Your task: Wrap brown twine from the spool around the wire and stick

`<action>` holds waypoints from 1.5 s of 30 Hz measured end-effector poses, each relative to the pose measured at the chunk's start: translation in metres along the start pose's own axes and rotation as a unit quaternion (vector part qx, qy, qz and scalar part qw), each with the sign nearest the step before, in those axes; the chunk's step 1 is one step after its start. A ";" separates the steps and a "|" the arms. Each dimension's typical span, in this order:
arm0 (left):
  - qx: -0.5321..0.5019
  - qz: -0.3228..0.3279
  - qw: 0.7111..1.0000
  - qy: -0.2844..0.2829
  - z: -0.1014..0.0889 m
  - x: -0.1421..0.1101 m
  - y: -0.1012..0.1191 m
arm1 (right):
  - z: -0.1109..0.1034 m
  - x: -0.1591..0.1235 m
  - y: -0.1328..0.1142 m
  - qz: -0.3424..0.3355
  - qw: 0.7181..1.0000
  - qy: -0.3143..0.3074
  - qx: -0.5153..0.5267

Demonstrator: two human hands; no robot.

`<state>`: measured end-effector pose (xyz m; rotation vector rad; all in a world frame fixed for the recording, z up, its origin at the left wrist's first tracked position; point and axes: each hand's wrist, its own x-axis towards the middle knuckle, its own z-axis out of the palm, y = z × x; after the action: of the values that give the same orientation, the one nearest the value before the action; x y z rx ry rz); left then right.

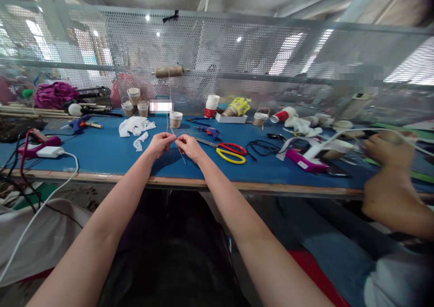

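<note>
The left hand (161, 145) and right hand (190, 147) nearly meet, thumbs and forefingers pinching the twine (170, 89) between them. From the fingertips, scissors (231, 152) lie at three o'clock; at twelve, a cup (176, 120) stands near, and the twine climbs to its spool (169, 72).

I can read no words, numbers or brand names on my feed. The red band of the upright cup stack (210, 106) bears pale marks too small for me to make out. On the right-hand purple power strip (312, 163) I see a small white label (303, 165), its print illegible. The red cup (280, 116) lying tipped over is too blurred to read.
</note>
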<state>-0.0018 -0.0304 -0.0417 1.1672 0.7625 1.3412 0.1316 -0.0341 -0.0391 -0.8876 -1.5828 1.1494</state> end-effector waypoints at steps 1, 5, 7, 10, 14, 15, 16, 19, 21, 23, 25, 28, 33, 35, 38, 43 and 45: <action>-0.002 0.000 1.000 -0.001 0.000 0.000 0.001 | 0.000 0.000 0.000 0.001 1.000 -0.001 0.002; -0.020 -0.005 0.999 -0.024 0.003 -0.004 0.006 | -0.002 -0.003 -0.006 0.026 0.998 -0.038 0.031; -0.030 -0.009 0.999 -0.041 0.003 -0.005 0.008 | -0.004 -0.005 -0.010 0.040 0.996 -0.064 0.045; -0.041 -0.011 0.998 -0.056 0.003 -0.006 0.009 | -0.005 -0.005 -0.011 0.042 0.995 -0.074 0.053; -0.045 -0.008 0.997 -0.054 0.003 -0.005 0.008 | -0.003 -0.003 -0.008 0.022 0.998 -0.039 0.044; -0.044 -0.009 0.998 -0.052 0.003 -0.005 0.008 | -0.003 -0.002 -0.007 0.017 0.999 -0.029 0.038; -0.041 -0.010 0.998 -0.050 0.004 -0.005 0.008 | -0.003 -0.001 -0.006 0.012 0.999 -0.019 0.031; -0.028 -0.011 0.999 -0.036 0.004 -0.004 0.008 | -0.002 -0.001 -0.004 -0.001 1.000 0.004 0.007; -0.014 -0.010 1.000 -0.020 0.004 -0.004 0.007 | -0.002 0.000 -0.004 -0.008 1.000 0.017 -0.010; 0.002 -0.007 1.000 0.000 0.004 -0.004 0.005 | -0.002 0.000 -0.002 -0.014 0.999 0.030 -0.025; 0.020 -0.005 1.000 0.019 0.003 -0.003 0.003 | -0.001 0.001 -0.001 -0.016 0.998 0.040 -0.035; 0.037 -0.005 0.999 0.036 0.002 -0.001 0.001 | 0.000 0.001 0.001 -0.012 0.998 0.044 -0.033; 0.022 -0.009 1.000 0.005 0.002 -0.002 0.003 | -0.002 -0.002 -0.005 0.037 0.999 -0.013 0.015; 0.010 -0.013 1.000 -0.019 0.002 -0.004 0.005 | -0.005 -0.005 -0.010 0.062 0.996 -0.051 0.040; -0.002 -0.019 0.999 -0.041 0.003 -0.006 0.008 | -0.008 -0.008 -0.015 0.079 0.991 -0.080 0.067; -0.004 -0.021 1.000 -0.023 0.004 -0.005 0.006 | -0.007 -0.006 -0.011 0.068 0.994 -0.058 0.070; 0.000 -0.018 1.000 -0.010 0.003 -0.004 0.004 | -0.004 -0.005 -0.007 0.055 0.996 -0.037 0.060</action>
<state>-0.0009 -0.0354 -0.0377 1.1593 0.7657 1.2975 0.1370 -0.0395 -0.0329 -0.8709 -1.5207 1.3553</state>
